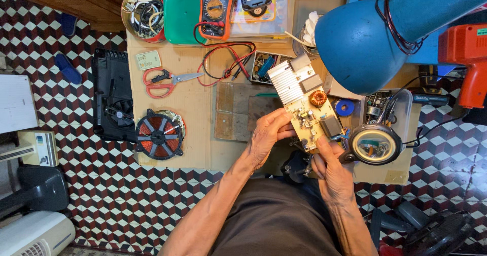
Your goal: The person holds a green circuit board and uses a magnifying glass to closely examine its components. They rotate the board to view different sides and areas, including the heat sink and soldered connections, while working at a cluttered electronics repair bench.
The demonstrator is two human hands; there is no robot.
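Both hands are up on the circuit board [308, 104]: the left hand [267, 137] curls its fingers around the board's near left edge, the right hand [331, 172] pinches its lower corner, and the board is lifted tilted above the tabletop [193, 104]. The copper coil [159, 133] lies apart at the left, beside the black casing [110, 96] with its fan, so the unit looks opened already. The multimeter [216, 7] sits at the back and the red-handled scissors [165, 81] lie nearer, none in hand. The board looks to be under inspection.
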